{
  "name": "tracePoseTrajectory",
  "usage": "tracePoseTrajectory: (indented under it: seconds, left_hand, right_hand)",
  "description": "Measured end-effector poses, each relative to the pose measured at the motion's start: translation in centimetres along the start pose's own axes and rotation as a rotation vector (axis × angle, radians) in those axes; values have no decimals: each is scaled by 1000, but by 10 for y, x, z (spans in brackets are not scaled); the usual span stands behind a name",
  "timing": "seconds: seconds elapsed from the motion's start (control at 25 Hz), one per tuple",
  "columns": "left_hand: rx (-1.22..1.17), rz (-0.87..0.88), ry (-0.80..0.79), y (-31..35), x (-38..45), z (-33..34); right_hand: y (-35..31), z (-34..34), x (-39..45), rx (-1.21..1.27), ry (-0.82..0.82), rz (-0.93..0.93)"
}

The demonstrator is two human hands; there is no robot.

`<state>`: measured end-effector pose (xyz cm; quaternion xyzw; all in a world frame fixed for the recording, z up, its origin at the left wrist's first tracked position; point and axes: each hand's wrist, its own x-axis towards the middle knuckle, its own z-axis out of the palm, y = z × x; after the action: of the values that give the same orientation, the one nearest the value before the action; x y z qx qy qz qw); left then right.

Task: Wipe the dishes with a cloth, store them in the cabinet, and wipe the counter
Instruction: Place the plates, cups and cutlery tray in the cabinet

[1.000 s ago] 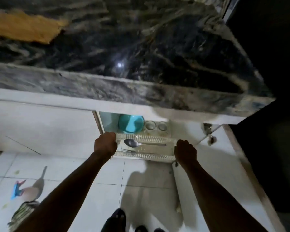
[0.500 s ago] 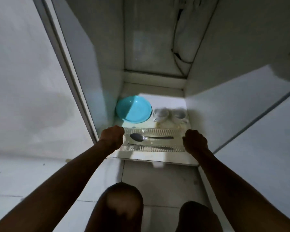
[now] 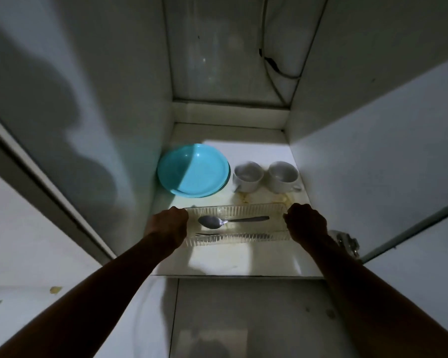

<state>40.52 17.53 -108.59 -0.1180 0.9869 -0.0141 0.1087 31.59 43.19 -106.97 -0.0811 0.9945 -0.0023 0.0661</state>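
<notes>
- Cabinet (image 3: 360,125) standing open, low; person reaching both arms inside; storing step in hand, going by the task.
- Cabinet floor (image 3: 243,264) carrying everything; yellowish stains showing near the cups.
- Clear ribbed tray (image 3: 243,237) sitting toward the front, being held at both short ends.
- Blue plate (image 3: 193,170) resting at back left, two white cups (image 3: 265,177) just beside it on the right.
- Left hand (image 3: 168,224) curling fingers round the tray's left end; right hand (image 3: 305,223) gripping the right end likewise.
- Spoon (image 3: 217,221) lying inside the tray; fork (image 3: 207,234) beside it, hard to make out.
- Next, likely: letting go cleanly without dragging the tray, closing the door; cloth and bench not showing.
</notes>
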Motion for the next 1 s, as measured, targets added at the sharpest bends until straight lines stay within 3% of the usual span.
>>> tracePoseTrajectory:
  seconds: [0.44, 0.72, 0.88, 1.0]
  left_hand:
    - [-170, -70, 64, 6, 44, 34]
    - [-161, -154, -7, 11, 42, 25]
    - [-112, -162, 49, 16, 9, -6]
    - [-107, -145, -57, 20, -55, -41]
  right_hand:
    - [3, 41, 34, 103, -23, 70]
    - [6, 41, 23, 134, -47, 55]
    - [4, 24, -7, 47, -17, 35]
    - [-9, -9, -60, -15, -166, -14]
